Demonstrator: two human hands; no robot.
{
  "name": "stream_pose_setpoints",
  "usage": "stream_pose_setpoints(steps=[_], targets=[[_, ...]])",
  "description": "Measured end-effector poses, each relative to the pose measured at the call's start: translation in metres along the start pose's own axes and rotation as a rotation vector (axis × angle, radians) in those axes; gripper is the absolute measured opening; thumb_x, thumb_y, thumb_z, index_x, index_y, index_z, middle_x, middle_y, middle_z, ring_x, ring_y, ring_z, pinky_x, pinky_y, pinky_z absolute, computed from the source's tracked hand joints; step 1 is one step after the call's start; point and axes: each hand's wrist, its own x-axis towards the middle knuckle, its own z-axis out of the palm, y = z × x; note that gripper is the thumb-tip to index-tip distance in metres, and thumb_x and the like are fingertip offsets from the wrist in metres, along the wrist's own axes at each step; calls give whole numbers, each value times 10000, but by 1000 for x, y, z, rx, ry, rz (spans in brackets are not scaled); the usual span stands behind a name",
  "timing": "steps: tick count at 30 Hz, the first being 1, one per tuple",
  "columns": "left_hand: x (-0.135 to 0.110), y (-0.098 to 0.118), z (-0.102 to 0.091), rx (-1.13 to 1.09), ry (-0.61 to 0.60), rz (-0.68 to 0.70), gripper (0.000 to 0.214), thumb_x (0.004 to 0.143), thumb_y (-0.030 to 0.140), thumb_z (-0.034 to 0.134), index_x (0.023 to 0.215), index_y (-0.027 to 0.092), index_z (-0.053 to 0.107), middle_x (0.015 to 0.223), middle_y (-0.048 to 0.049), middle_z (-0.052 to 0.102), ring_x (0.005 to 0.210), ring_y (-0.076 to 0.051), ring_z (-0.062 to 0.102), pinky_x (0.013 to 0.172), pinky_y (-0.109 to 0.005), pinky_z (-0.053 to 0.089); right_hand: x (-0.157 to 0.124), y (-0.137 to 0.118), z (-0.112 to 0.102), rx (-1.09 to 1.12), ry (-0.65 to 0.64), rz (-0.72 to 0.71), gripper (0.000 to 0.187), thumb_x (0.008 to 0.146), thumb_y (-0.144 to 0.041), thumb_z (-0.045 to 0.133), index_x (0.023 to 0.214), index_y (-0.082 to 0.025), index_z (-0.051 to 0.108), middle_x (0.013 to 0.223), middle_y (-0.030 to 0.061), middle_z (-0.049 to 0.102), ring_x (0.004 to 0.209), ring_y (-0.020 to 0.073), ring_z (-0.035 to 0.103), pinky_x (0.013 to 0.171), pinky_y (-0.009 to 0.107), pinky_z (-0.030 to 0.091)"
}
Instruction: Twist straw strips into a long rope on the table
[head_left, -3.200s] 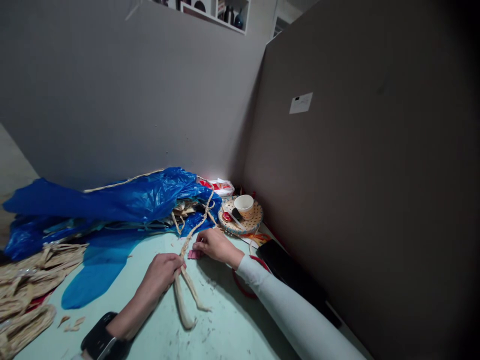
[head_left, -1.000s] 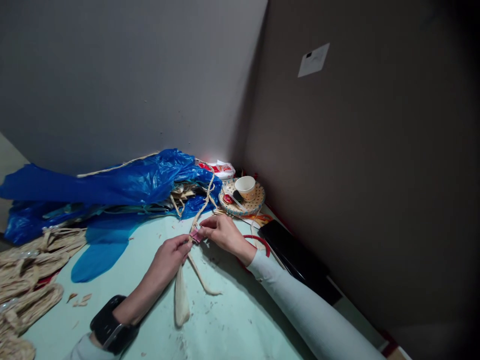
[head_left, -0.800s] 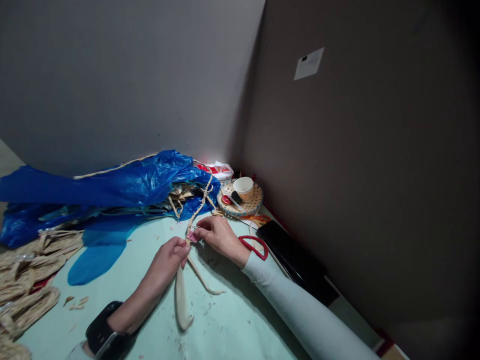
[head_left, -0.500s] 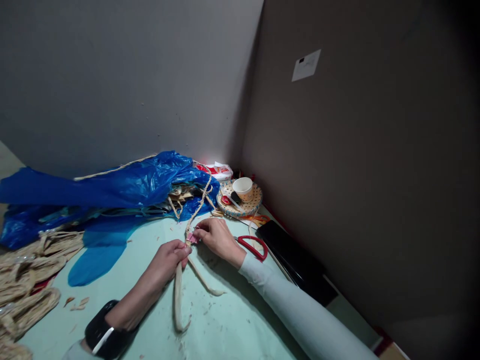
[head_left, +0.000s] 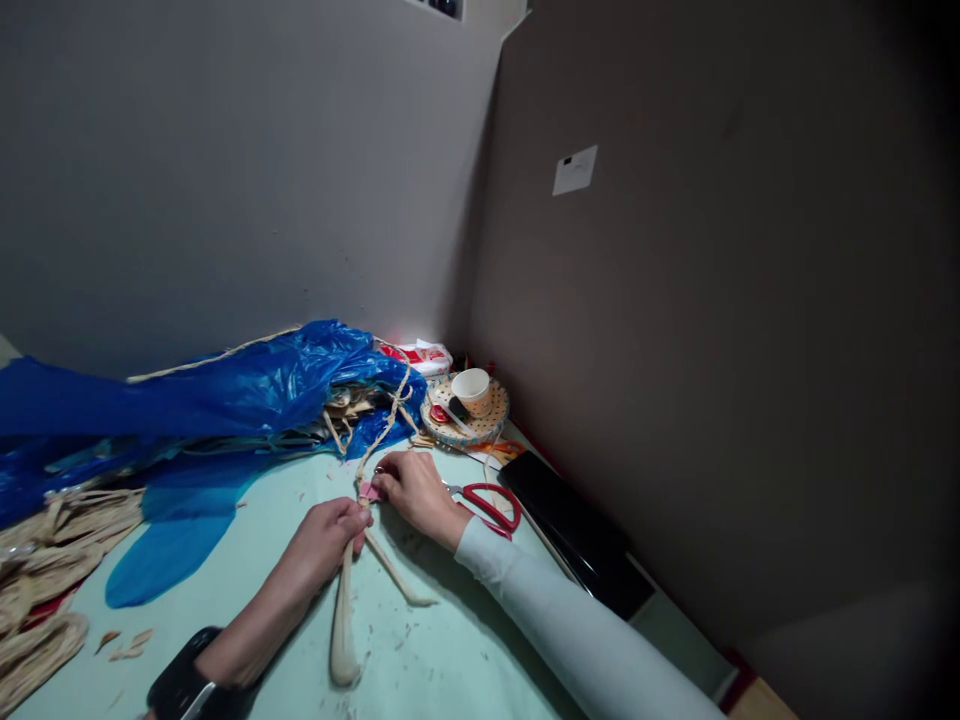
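A pale braided cord of dried plant fibre runs from the blue plastic down to my hands. My left hand is closed, pinching the cord at the lower end of the braid. Two loose strands hang below it onto the table. My right hand is closed on a small pink clip at the braid, just above my left fingers. A thin wire loop shows by my right fingertips, and the fingers partly hide the clip. Red-handled scissors lie beside my right wrist.
Blue plastic sheeting covers more dried fibre at the back left. Fibre bundles lie at the left. A white cup stands on a round woven tray near the corner. A black flat case lies along the right wall.
The whole view has shifted, so the scene sits slightly lower and further left. Both hands keep their places at the braid. The lower end of the longer strand has turned and looks broader.
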Motion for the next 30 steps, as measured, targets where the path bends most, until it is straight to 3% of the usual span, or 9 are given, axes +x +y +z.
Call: stream_pose_setpoints(steps=[6,9,13,20,26,30], targets=[[-6,-1,-2,-104,-72,-55,330,556,460,738,557,168,582,390,88,411,339,-30,215,402,-212,87,-32,-7,-10,-66,65,27,248,922,-149,486,1132,-116,615,1062,139,673,960,211,572,807,291,363],[-11,2,-2,-203,-129,-97,338,539,425,750,680,155,602,478,86,459,362,-9,178,398,-200,81,-50,-14,-12,-63,10,28,198,949,-209,464,1017,-141,637,953,115,681,880,206,579,743,287,364],[-18,6,2,-301,-175,-109,285,551,347,748,652,167,551,498,103,401,390,-9,209,406,-186,123,-55,-19,-6,-40,-93,19,161,922,-247,507,921,-148,634,881,98,680,797,189,582,657,267,353],[-20,1,6,-350,-111,-76,261,602,296,705,761,195,525,487,134,350,379,-20,211,393,-165,121,-42,-26,-3,-38,-189,54,105,820,-206,545,814,-157,638,802,100,676,728,200,578,595,268,344],[-20,-2,2,-237,-133,-41,269,591,348,681,721,205,495,459,125,371,371,-28,248,392,-165,187,-35,-25,-4,-26,-263,87,132,737,-211,623,608,-189,602,643,47,636,632,185,561,544,261,321],[-21,-8,7,-44,-86,24,264,678,469,598,712,222,510,361,109,385,322,-70,259,376,-196,183,-38,-17,-3,31,-198,117,256,824,-253,562,590,-179,633,595,32,630,613,165,560,564,259,339]])
